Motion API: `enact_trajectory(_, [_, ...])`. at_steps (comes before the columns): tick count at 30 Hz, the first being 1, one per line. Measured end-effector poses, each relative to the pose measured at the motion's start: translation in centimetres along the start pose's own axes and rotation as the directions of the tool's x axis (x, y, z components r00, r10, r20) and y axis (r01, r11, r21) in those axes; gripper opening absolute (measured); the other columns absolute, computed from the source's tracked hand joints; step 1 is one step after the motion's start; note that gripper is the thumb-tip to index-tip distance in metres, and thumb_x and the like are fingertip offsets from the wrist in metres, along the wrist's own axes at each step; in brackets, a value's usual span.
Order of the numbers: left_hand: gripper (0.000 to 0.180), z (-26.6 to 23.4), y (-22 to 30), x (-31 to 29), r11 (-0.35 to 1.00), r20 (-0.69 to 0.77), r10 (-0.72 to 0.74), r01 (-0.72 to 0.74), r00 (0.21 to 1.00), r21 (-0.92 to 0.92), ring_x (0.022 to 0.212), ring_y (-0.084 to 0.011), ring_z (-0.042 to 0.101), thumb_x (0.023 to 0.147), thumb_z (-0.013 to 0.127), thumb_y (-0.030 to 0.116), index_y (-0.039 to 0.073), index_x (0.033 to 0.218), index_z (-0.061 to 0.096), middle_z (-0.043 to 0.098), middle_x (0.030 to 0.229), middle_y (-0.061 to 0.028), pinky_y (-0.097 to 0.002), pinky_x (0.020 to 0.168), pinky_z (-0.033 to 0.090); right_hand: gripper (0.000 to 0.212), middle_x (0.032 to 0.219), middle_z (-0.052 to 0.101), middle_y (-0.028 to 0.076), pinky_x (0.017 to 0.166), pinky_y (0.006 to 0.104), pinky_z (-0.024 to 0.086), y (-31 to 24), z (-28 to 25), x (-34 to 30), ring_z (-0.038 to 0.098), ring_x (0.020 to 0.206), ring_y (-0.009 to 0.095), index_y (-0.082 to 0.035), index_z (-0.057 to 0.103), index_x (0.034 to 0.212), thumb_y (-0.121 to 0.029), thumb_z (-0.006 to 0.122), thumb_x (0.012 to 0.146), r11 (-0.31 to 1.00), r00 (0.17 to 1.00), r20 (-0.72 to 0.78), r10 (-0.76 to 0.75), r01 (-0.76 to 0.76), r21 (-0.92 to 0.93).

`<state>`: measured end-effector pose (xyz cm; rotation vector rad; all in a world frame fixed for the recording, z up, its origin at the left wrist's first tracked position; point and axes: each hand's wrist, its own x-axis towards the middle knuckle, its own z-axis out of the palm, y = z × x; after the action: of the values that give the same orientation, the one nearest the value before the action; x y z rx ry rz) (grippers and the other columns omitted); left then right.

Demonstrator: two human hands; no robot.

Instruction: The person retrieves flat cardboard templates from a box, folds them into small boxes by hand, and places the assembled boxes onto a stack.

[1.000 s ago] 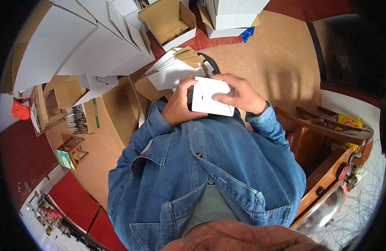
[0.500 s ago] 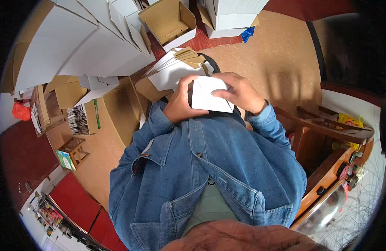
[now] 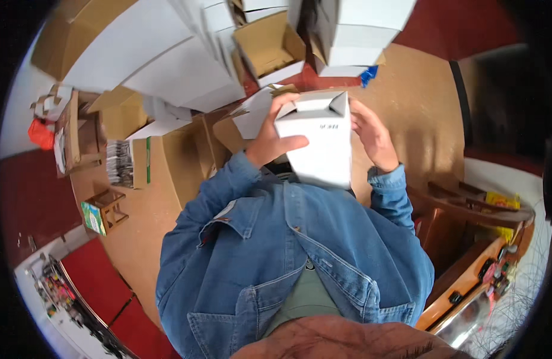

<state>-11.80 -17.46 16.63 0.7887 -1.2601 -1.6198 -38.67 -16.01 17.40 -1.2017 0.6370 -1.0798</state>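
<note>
A white carton box [image 3: 321, 146] stands tilted in front of my chest. Its near face is towards me, and at its upper end the flaps leave a gap on the folded edges. My left hand [image 3: 273, 136] grips the box's left side, thumb on the front face and fingers at the upper edge. Along the right side is my right hand [image 3: 375, 139], its fingers stretched out and spread at the box's edge; whether they touch it is hard to tell. Behind the left hand lies a stack of flat, unfolded white cartons [image 3: 252, 121], partly hidden.
Tall stacked white cartons [image 3: 186, 69] rise at the far left, and more white boxes [image 3: 360, 39] stand at the far right. An open brown-lined box [image 3: 267, 48] sits between them. A large open cardboard box [image 3: 189, 158] is at my left, a wooden chair [image 3: 467, 209] at my right.
The box has been turned from its flat white end to show a longer side and the flapped end. My right hand has shifted off its face to the right side; the left still holds it.
</note>
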Motion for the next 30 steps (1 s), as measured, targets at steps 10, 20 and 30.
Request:
enact_trajectory(10, [0.076,3.6,6.5,0.1,0.951,-0.031,-0.29,0.284,0.956,-0.122,0.111,-0.0286,0.057,0.097,0.04,0.065,0.004,0.14,0.045,0.053,0.131,-0.0156,-0.0387,0.088,0.048,0.104,0.155,0.035,0.013,0.113,0.042,0.036,0.8,-0.1,0.2,0.043,0.137,0.034,-0.008,0.032,0.154,-0.03,0.085,0.068,0.834,0.997,-0.058,-0.052,0.011,-0.552])
enact_trajectory(20, [0.07,-0.9,-0.2,-1.4,0.767,0.064,-0.621,0.622,0.781,-0.157,0.086,-0.0225,0.063,0.099,0.041,0.061,0.004,0.14,0.044,0.058,0.123,-0.0142,-0.0334,0.063,0.052,0.058,0.14,0.053,0.017,0.106,0.0362,0.039,-0.2,3.3,0.0,0.051,0.126,0.03,-0.002,0.042,0.146,-0.014,0.055,0.09,0.837,0.934,-0.326,0.145,-0.292,-0.464])
enact_trajectory(30, [0.051,-1.6,2.1,-6.3,0.792,-0.041,-0.291,0.265,0.956,0.551,0.075,-0.0175,0.057,0.093,0.057,0.024,0.008,0.139,0.045,0.064,0.106,-0.0119,-0.0288,0.065,0.047,0.058,0.137,0.053,0.019,0.106,0.038,0.039,2.7,4.9,-1.7,0.051,0.122,0.033,0.001,0.043,0.143,-0.018,0.058,0.091,0.751,0.967,-0.236,0.101,-0.229,-0.619])
